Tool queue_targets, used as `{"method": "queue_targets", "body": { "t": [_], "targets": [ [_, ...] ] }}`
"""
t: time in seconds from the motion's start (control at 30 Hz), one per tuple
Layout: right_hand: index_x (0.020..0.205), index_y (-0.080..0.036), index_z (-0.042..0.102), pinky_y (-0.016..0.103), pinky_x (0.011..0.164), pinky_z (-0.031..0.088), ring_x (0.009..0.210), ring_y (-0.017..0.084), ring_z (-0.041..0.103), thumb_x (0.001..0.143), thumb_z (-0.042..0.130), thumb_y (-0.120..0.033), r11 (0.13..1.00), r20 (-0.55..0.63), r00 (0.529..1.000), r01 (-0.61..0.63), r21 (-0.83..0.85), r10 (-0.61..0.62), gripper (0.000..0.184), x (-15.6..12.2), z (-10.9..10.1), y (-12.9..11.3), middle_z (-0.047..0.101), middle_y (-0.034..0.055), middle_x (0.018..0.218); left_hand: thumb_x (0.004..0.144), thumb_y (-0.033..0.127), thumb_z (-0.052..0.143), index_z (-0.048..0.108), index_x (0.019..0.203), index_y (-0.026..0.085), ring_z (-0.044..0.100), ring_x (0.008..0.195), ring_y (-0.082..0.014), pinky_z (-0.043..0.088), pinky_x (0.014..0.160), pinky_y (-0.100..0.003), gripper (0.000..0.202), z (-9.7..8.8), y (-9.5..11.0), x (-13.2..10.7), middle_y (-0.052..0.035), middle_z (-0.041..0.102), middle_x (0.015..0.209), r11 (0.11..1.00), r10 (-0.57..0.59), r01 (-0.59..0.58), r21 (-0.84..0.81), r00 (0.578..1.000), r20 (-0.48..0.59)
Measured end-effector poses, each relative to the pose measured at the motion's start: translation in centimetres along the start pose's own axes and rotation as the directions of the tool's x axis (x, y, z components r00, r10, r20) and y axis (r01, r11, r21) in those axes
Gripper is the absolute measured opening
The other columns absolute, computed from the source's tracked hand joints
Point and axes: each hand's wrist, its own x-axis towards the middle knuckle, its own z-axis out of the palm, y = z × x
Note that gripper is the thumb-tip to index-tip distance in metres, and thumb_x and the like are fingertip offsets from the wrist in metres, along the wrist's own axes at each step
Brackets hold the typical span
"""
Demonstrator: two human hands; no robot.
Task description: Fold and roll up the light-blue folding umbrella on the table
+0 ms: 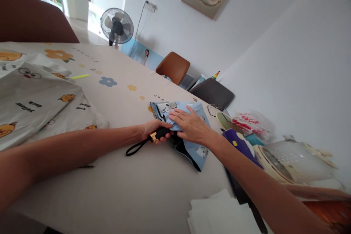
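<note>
Nearest you, a stack of white paper (219,212) sits at the edge of the bench (131,182), clear of the work. Further out, both your arms reach to the middle of the bench, where the umbrella (199,151) lies on its side on the flower-print cover.

Your left hand (155,131) is closed around the black handle (160,134) with its gold ring, and the wrist strap (135,148) trails loose on the bench towards you. Your right hand (192,126) is spread flat, palm down, pressing on the canopy just beyond the handle.

By the look of it you are partway through. The umbrella is collapsed short, but the pale blue canopy with its cartoon print spreads out in loose, uneven pleats with the dark lining showing at the near edge. It is not rolled tight, and I see no fastening tab closed around it.

To your left lies a folded duck-print cloth (35,98). To your right are a white colander (298,159) and a red-printed bag (251,124). Beyond the bench stand a brown chair (173,66) and a fan (117,26).
</note>
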Motion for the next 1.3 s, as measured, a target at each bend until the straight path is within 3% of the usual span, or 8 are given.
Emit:
{"method": "queue_targets", "body": {
  "t": [0.17,0.3,0.47,0.67,0.77,0.93,1.1,1.3],
  "targets": [
    [0.114,-0.015,0.053,0.050,0.098,0.029,0.107,0.027,0.055,0.072,0.057,-0.014,0.998,0.103,0.994,0.027,-0.058,-0.020,0.042,0.9,0.0,0.2,0.063,0.0120,0.113,0.078,0.032,0.055,0.058,0.076,0.010,0.048,0.039,-0.0085,0.034,0.028,-0.019,0.022,0.0,-0.2,-0.1,0.0009,0.053,0.057,0.997,-0.030,0.027,0.068,0.998,0.047],
    [0.095,-0.013,0.057,0.038,0.082,0.039,0.089,0.025,0.059,0.074,0.059,-0.017,0.992,0.180,0.983,0.060,-0.108,-0.040,0.022,1.4,0.1,-0.2,0.064,0.0112,0.094,0.073,0.036,0.061,0.058,0.076,0.011,0.047,0.039,-0.0079,0.035,0.027,-0.019,0.026,-0.1,-0.3,-0.1,0.0022,0.053,0.058,0.994,-0.030,0.022,0.107,0.997,0.066],
    [0.091,-0.014,0.056,0.034,0.073,0.039,0.085,0.025,0.058,0.077,0.058,-0.022,0.994,0.252,0.968,0.039,-0.105,-0.011,0.016,1.7,-0.2,-0.7,0.062,0.0107,0.092,0.071,0.037,0.061,0.059,0.077,0.011,0.047,0.040,-0.0075,0.036,0.028,-0.018,0.026,-0.1,-0.2,0.1,0.0022,0.054,0.059,0.991,-0.035,0.024,0.131,0.996,0.084],
    [0.089,-0.016,0.056,0.035,0.077,0.039,0.089,0.025,0.057,0.073,0.055,-0.021,0.999,0.339,0.940,-0.033,-0.001,0.031,0.017,1.6,-1.3,-0.6,0.062,0.0109,0.094,0.075,0.034,0.059,0.058,0.075,0.011,0.048,0.039,-0.0080,0.035,0.027,-0.018,0.024,-0.1,0.0,0.0,0.0012,0.054,0.058,0.994,-0.065,0.056,0.089,0.993,0.095],
    [0.095,-0.016,0.055,0.038,0.085,0.037,0.097,0.027,0.056,0.067,0.058,-0.021,0.997,0.382,0.923,-0.072,0.041,0.050,0.029,1.3,-1.6,-0.8,0.061,0.0116,0.103,0.077,0.033,0.056,0.058,0.076,0.010,0.047,0.039,-0.0080,0.035,0.027,-0.018,0.024,-0.2,0.0,0.0,0.0006,0.054,0.058,0.994,-0.091,0.085,0.064,0.990,0.108],
    [0.113,-0.014,0.048,0.047,0.096,0.027,0.107,0.028,0.051,0.065,0.058,-0.016,0.997,0.302,0.950,-0.063,-0.044,0.074,0.049,0.7,-1.1,-1.3,0.057,0.0133,0.113,0.077,0.033,0.057,0.058,0.075,0.009,0.048,0.039,-0.0083,0.035,0.027,-0.018,0.024,-0.6,-0.1,0.3,-0.0001,0.054,0.059,0.995,-0.100,0.098,0.023,0.987,0.128],
    [0.093,-0.013,0.054,0.036,0.078,0.036,0.089,0.025,0.056,0.074,0.056,-0.023,0.996,0.226,0.974,-0.012,-0.086,0.032,0.022,0.5,-0.3,-1.3,0.062,0.0111,0.093,0.076,0.035,0.058,0.059,0.075,0.010,0.047,0.039,-0.0083,0.033,0.027,-0.018,0.026,-0.5,0.0,0.3,0.0000,0.053,0.058,0.991,-0.125,0.118,0.057,0.980,0.158],
    [0.088,-0.015,0.055,0.032,0.068,0.037,0.082,0.023,0.058,0.077,0.057,-0.028,0.997,0.232,0.972,-0.013,-0.072,0.030,0.017,0.8,0.1,-1.1,0.063,0.0096,0.088,0.078,0.036,0.054,0.062,0.078,0.009,0.048,0.039,-0.0086,0.033,0.028,-0.019,0.028,0.3,0.1,0.1,-0.0004,0.055,0.057,0.984,-0.125,0.106,0.141,0.983,0.131]
  ]
}}
